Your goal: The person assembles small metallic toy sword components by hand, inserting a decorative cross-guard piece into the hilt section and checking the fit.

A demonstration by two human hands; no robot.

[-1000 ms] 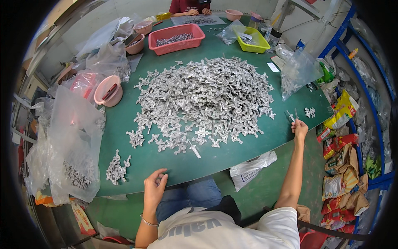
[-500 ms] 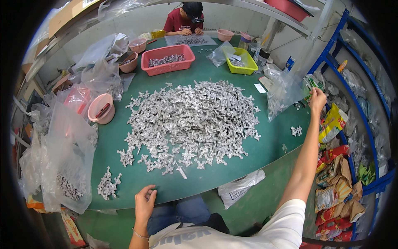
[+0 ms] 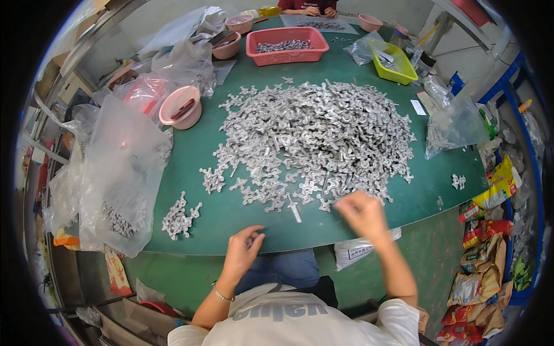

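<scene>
A broad heap of small grey metal cross-shaped parts point(image 3: 329, 138) covers the middle of the green table point(image 3: 254, 230). My left hand point(image 3: 243, 249) is at the table's near edge, fingers loosely curled, thumb apart, nothing visible in it. Smeared by motion, my right hand point(image 3: 363, 214) hovers by the heap's near right edge; its fingers cannot be read. Between the hands, nearer the heap, lies a pale flat strip point(image 3: 296, 212). A small separate cluster of the same parts point(image 3: 181, 219) sits left of my left hand, and another small cluster point(image 3: 458, 181) lies far right.
Behind the heap stand a red basin point(image 3: 288, 56) of ring-shaped parts and a yellow-green tray point(image 3: 401, 74). A pink bowl point(image 3: 186, 120) and plastic bags point(image 3: 124, 173) crowd the left; a clear bag point(image 3: 453, 127) lies right. A co-worker's hands point(image 3: 314, 11) are across the table.
My right hand has swung from the far right, beside the clear bag, back to the heap's near edge. The view has shifted, and my left hand remains at the table's near edge.
</scene>
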